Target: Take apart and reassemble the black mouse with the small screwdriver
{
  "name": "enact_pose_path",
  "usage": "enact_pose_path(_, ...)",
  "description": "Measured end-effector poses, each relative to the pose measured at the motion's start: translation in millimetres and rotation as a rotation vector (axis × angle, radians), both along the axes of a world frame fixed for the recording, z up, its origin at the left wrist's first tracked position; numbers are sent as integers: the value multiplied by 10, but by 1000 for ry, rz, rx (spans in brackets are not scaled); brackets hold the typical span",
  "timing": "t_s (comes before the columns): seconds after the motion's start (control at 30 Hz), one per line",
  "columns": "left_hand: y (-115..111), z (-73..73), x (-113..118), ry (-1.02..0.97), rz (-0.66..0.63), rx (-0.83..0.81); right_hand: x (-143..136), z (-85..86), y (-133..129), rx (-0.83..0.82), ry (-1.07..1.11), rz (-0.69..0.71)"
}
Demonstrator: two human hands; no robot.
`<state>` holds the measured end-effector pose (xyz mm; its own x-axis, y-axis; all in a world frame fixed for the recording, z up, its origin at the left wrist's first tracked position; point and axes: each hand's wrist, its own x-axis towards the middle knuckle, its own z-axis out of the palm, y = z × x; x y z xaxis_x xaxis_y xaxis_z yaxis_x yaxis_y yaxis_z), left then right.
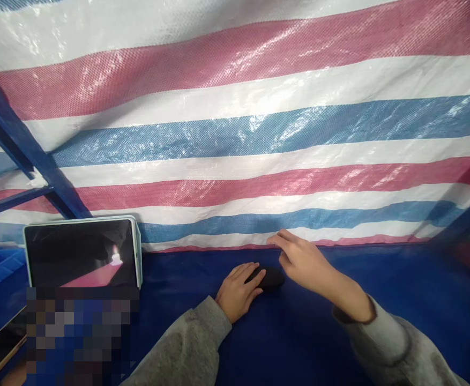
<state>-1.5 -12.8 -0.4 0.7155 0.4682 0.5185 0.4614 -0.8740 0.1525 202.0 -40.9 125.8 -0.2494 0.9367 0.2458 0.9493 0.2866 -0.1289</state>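
Note:
My left hand (pixel 239 291) rests on a black rounded object that looks like a computer mouse (pixel 272 277), its fingers and thumb gripping the left end. The mouse lies on the dark blue surface (pixel 283 343). Just above and to the right of it, my right hand (pixel 304 264) is raised, its fingers loosely bent and somewhat apart. Nothing shows between those fingers, and part of them is turned away from view.
At left stands a tablet (pixel 82 254) in a pale case, showing a lit candle; the area below is pixelated. A dark, gold-edged device (pixel 1 343) lies at lower left. Blue metal bars (pixel 37 145) rise on the left. A striped plastic sheet (pixel 235 139) hangs behind the surface.

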Motion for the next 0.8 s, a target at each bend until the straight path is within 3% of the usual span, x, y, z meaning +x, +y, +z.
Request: enact_pose_path(0.8, -2, -27, -3, 2, 13, -45, 34, -110, 58, 34, 70, -45)
